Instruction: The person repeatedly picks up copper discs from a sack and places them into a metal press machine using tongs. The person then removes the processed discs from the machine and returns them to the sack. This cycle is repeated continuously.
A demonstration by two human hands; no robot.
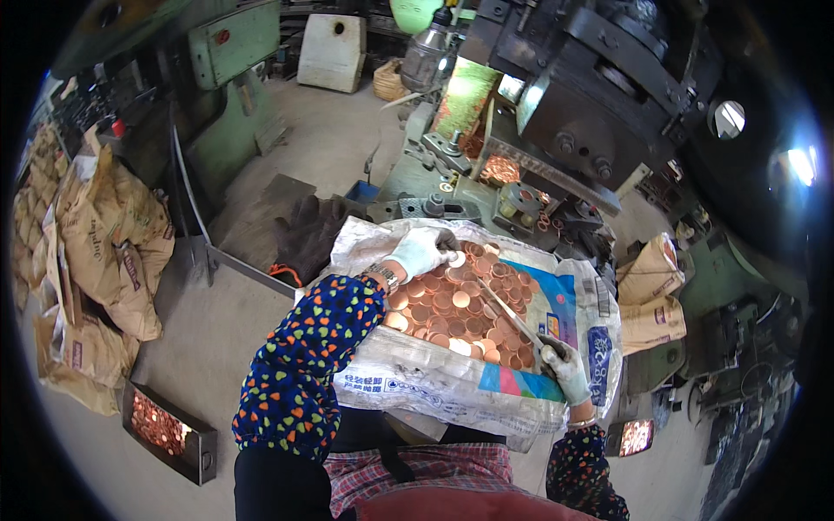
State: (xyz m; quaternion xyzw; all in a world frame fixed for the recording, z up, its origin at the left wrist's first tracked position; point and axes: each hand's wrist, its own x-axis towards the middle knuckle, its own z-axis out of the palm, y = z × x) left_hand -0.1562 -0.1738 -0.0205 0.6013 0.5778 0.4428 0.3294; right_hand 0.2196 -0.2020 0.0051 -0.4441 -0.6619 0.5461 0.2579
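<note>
A heap of round copper discs lies on a white woven sack spread in front of me. My left hand, in a white glove with dark fingertips, is at the heap's far left edge. Its fingers are curled closed at a pale copper disc, which they seem to pinch. At the near right of the heap, my right hand, also gloved, is closed round a long thin tool like a pair of tweezers. The tool's tip points up-left over the discs.
A press stands beyond the sack, with copper scrap at its base. Dark gloves lie left of the sack. Metal boxes of discs sit low on both sides. Paper sacks stand at left, others at right.
</note>
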